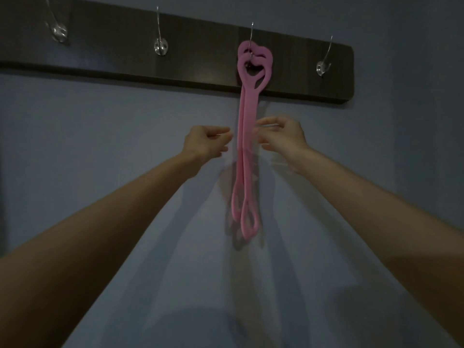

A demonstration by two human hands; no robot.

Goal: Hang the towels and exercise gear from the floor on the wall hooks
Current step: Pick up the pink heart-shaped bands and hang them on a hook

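The pink resistance band (247, 136) hangs lengthwise straight down from the third hook (251, 37) near the rack's (125, 46) right end, between the loosely curled, empty left hand (204, 143) and the blurred, seemingly open right hand (282, 138), both just beside it.

- One view only, from a camera worn on the person's head.
- It faces forward and slightly upward at a blue wall (100, 146), close to it.
- The dark hook rail (200, 59) crosses the top of the frame, tilted down to the right.
- Both forearms reach in from the lower corners.
- Wide-angle lens; the edges bend.
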